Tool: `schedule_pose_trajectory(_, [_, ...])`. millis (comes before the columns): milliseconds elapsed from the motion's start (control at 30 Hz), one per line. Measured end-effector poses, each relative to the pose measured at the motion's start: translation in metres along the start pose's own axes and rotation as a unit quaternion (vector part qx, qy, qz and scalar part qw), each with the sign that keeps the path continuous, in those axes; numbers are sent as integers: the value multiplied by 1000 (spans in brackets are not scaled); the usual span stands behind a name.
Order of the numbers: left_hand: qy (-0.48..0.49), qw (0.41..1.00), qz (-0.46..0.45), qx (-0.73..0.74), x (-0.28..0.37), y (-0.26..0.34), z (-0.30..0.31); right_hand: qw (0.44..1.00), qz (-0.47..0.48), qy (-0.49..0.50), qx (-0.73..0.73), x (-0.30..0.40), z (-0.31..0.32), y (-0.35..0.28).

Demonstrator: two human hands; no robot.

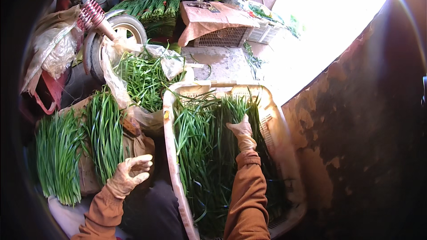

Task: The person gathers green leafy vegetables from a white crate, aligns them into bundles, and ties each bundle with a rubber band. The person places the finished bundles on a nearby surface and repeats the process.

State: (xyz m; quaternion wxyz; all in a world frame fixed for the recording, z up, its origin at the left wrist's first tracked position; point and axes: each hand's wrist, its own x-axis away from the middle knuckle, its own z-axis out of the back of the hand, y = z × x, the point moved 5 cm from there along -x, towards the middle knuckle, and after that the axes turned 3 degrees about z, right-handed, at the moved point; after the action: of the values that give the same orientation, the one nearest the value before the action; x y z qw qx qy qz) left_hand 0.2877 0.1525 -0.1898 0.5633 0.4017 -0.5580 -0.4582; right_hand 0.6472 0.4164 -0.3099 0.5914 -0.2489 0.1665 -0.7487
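Note:
Long green leafy stalks, which look like garlic chives (200, 140), fill a large pale plastic crate (169, 116) before me. My right hand (241, 129), in a thin glove, reaches into the crate against the stalks' upper ends near its far side; its fingers are partly hidden among them, so a grip cannot be made out. My left hand (131, 173), gloved too, is raised left of the crate with thumb and fingers apart and nothing between them. Beside it, a bundle of green stalks (105, 136) and a wider one (60, 156) lie on a brown cloth-like surface (87, 176).
A clear plastic bag (111, 83) of loose green leaves (143, 76) stands beyond the left hand. Behind it are a wheel (128, 30) with a spring shock absorber (91, 11), stacked bundles (160, 6) and a cloth-covered crate (222, 35). A peeling wall (320, 133) borders the right.

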Motion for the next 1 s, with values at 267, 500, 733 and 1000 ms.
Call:
schedule_pose_trajectory(267, [-89,970,-216,-72,-97,43,-73,909,231,51,-344,81,53,9])
schedule_pose_trajectory(500, [-91,958,-260,81,-133,26,-170,848,171,-33,-500,157,-21,5])
schedule_pose_trajectory(733, [-67,930,-99,347,-147,-26,-146,937,347,36,17,186,27,-63])
schedule_pose_trajectory(1000, [-61,939,-99,324,-143,-17,-142,883,389,-90,-247,185,131,-105])
